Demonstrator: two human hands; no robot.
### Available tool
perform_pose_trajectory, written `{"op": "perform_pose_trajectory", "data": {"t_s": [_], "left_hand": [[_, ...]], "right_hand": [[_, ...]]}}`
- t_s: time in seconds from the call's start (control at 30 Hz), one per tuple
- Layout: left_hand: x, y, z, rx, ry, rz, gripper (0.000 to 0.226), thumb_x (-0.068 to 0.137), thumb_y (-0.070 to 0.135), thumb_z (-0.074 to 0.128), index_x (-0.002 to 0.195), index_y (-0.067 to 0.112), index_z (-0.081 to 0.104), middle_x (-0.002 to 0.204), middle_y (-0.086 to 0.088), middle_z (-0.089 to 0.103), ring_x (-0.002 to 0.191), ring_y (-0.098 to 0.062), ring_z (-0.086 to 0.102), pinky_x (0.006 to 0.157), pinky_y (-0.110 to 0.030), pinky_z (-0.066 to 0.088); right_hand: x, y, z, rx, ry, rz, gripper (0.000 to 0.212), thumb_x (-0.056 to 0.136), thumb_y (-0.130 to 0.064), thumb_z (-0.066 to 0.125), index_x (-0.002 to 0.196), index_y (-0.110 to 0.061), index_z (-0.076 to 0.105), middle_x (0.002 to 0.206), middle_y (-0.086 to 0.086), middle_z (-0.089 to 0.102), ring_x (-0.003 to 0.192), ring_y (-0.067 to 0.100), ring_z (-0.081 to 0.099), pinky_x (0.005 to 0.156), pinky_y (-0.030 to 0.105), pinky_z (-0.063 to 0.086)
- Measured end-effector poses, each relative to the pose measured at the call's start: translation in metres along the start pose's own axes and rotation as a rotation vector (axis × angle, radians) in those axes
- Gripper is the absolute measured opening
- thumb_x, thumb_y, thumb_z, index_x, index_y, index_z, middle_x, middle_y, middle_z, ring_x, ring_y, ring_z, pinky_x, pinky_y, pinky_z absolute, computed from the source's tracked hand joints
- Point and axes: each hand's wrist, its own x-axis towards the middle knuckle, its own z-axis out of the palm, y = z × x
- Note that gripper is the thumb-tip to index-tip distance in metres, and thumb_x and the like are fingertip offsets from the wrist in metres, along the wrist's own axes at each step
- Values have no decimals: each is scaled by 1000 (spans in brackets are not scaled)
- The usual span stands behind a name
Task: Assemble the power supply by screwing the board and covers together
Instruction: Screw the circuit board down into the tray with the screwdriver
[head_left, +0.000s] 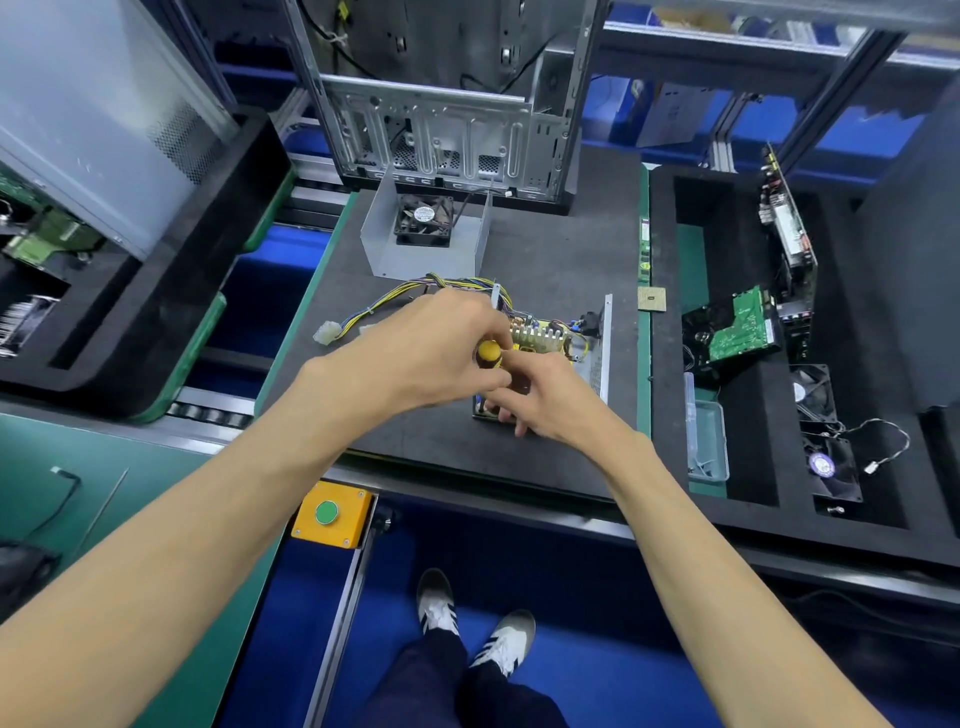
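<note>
The left hand (431, 348) is curled around the yellow-and-black handle of a screwdriver (489, 353), gripping it from above, with the handle top showing just right of its knuckles. The right hand (540, 395) sits just near and right of it, fingers bent down and pinching low on the screwdriver's shaft, where the tip meets the near end of the open grey metal power supply base (597, 358); the exact contact is hidden by the fingers. That base lies on the dark grey tabletop (545, 249) directly under and beyond both hands, and the yellowish circuit board (540, 332) with its small components sits inside it, just far-right of the screwdriver handle. A bundle of yellow, blue and black wires (395, 299) runs from the board's far-left corner out to the left, passing behind the left hand and ending in white plastic connectors (327, 331).

Farther away, well apart from the hands, stands the grey U-shaped metal cover holding a black fan (423, 221). Beyond it rises a bare metal computer case (447, 104). To the right, a black foam tray (748, 467) holds a green circuit board (743, 325) and 2 black fans. On the near edge, a yellow box with a green button (328, 513) is mounted.
</note>
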Motion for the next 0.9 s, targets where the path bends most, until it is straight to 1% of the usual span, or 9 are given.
{"op": "perform_pose_trajectory", "data": {"t_s": [0.1,0.23,0.33,0.43,0.53,0.6,0.67,0.8,0.9], "left_hand": [[-2,0,6,0,68,-100,20,87,37,70,96,20,70,84,2,65,85,-22,59,76,-40,52],[-2,-2,5,23,9,-82,16,88,32,68,98,20,72,89,-2,70,88,-22,59,79,-41,53],[-3,-3,0,24,-37,-32,17,90,27,67,104,21,73,93,3,63,87,-18,52,82,-38,50],[-4,-3,-3,9,-116,7,25,89,13,65,111,20,74,99,6,56,91,-18,51,89,-42,49],[-7,-2,-2,3,-132,10,27,87,9,64,111,19,71,105,4,59,101,-22,58,90,-43,50],[-9,-1,2,5,-64,-27,25,87,27,69,111,20,66,98,4,60,96,-23,59,85,-42,51],[-10,-1,3,9,-6,-91,27,87,40,69,103,19,62,93,-1,65,91,-26,61,79,-42,52],[-9,-2,1,29,-72,-1,14,91,19,64,104,18,68,94,6,52,92,-21,56,83,-39,48],[-10,-2,0,28,-137,44,24,87,5,60,105,20,68,97,10,46,94,-19,53,79,-35,44]], "right_hand": [[-1,1,0,-43,-2,-28,19,97,-40,65,83,-48,54,69,-2,66,49,17,66,43,31,54],[-4,0,3,-57,12,-67,31,99,-35,65,82,-57,51,67,-6,67,43,10,64,45,16,46],[-2,-6,6,-64,5,-75,33,98,-40,65,90,-68,49,74,-22,68,46,7,65,44,15,47],[-2,-6,7,-55,3,-75,40,99,-36,66,89,-71,49,75,-19,71,45,5,65,43,14,46],[-4,-3,8,-11,17,-47,27,95,-39,67,83,-61,55,73,-14,72,44,8,65,41,17,46],[-3,-1,9,13,11,-9,5,88,-46,61,84,-46,59,71,-13,71,47,10,66,41,22,50],[-2,-1,9,7,16,-6,8,90,-42,63,85,-38,60,72,-10,70,51,11,67,40,23,50],[-3,-5,10,6,28,-11,12,90,-44,65,84,-50,57,71,-8,72,49,13,66,40,23,48],[-4,-7,9,4,50,-27,12,89,-43,64,80,-42,57,65,-10,71,44,10,61,39,20,44]]}}
